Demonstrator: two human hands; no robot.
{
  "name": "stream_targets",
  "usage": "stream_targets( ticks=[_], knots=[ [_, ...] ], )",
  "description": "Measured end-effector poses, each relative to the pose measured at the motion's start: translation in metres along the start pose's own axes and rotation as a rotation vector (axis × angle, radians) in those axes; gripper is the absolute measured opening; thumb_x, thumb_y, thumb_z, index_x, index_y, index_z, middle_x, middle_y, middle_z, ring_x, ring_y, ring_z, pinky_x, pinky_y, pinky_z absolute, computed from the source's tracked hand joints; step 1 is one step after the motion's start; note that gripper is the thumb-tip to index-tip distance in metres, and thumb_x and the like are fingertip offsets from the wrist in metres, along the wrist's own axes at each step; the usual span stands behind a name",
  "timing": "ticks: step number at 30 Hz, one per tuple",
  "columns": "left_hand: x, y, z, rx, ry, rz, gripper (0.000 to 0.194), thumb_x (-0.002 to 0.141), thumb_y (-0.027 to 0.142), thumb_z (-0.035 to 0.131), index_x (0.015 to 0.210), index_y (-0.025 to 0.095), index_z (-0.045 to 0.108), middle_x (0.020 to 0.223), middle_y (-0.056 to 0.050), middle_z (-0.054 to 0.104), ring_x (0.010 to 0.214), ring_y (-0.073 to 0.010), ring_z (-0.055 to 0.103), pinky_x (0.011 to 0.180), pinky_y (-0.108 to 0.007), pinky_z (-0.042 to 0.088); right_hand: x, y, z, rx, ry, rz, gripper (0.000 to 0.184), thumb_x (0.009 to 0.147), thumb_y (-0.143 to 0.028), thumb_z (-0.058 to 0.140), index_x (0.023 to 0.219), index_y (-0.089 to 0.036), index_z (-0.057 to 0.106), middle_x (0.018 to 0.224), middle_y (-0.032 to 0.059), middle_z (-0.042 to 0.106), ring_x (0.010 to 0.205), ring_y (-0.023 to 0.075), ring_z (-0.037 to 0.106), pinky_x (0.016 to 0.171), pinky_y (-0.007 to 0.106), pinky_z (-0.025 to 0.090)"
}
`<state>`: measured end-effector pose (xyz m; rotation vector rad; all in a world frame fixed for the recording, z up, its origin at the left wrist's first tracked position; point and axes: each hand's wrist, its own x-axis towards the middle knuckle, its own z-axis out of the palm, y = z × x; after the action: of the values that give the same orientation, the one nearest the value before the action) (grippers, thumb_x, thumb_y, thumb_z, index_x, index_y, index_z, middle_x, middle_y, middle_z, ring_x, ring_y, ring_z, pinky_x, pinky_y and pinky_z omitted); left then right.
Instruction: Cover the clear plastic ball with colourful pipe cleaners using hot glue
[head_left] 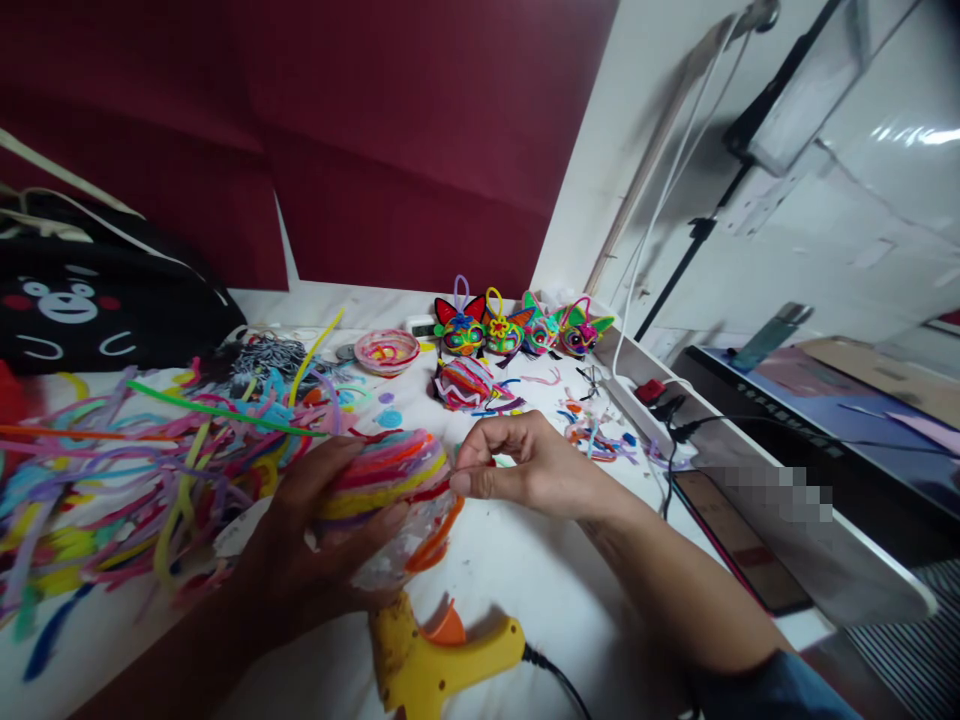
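My left hand is wrapped round a rounded, clear plastic form covered in striped pipe cleaners, in pink, orange, yellow and purple. Part of its clear surface shows bare near the bottom, beside an orange loop. At the form's right edge, my right hand pinches the end of a dark red pipe cleaner lying along the stripes. Just below the hands, a yellow hot glue gun with an orange trigger lies on the white table.
Loose pipe cleaners pile up at left, before a black bag. Several colourful animal-face ornaments stand at the back, near a striped dish. A phone and a low white ledge are at right.
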<state>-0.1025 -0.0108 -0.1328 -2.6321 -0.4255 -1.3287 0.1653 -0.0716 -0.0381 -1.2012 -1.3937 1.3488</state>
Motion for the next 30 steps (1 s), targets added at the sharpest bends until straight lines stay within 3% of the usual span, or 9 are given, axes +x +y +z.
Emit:
stream_targets(
  ticks=[11,20,25,30],
  knots=[
    [0.0037,0.0048,0.0000,-0.040,0.009,-0.031,0.058,0.071,0.033,0.096,0.121,0.036,0.067,0.166,-0.004,0.035,0.145,-0.0368,0.054,0.117,-0.057,0.053,0.0035,0.0048,0.0038,0.062,0.027,0.084,0.047,0.052,-0.045,0.102,0.069,-0.014,0.071,0.061,-0.0042,0.064,0.055,0.0079,0.048,0.057,0.025,0.034],
    [-0.0004,0.0054,0.0024,-0.079,0.010,-0.018,0.076,0.066,0.032,0.098,0.132,0.037,0.061,0.166,-0.009,0.037,0.144,-0.0386,0.055,0.113,-0.055,0.056,0.0058,0.0043,0.0055,0.124,0.023,0.138,0.041,0.047,-0.038,0.101,0.059,-0.016,0.069,0.054,-0.0053,0.065,0.052,0.0078,0.052,0.056,0.023,0.038],
    [0.0018,0.0085,0.0022,-0.014,0.047,-0.069,0.094,0.070,0.051,0.093,0.151,0.045,0.047,0.166,-0.008,0.040,0.140,-0.0359,0.056,0.107,-0.052,0.059,0.0052,0.0041,0.0030,0.169,0.001,0.127,0.041,0.046,-0.034,0.104,0.063,-0.015,0.071,0.060,-0.0041,0.069,0.056,0.0080,0.055,0.058,0.022,0.041],
    [-0.0013,0.0000,-0.0041,-0.011,-0.006,-0.011,0.107,0.068,0.048,0.094,0.159,0.047,0.038,0.173,-0.006,0.030,0.144,-0.0371,0.053,0.112,-0.056,0.057,0.0025,0.0006,-0.0019,0.211,-0.077,0.111,0.036,0.050,-0.030,0.102,0.068,-0.015,0.074,0.064,-0.0030,0.071,0.059,0.0095,0.062,0.064,0.023,0.048]
  ],
)
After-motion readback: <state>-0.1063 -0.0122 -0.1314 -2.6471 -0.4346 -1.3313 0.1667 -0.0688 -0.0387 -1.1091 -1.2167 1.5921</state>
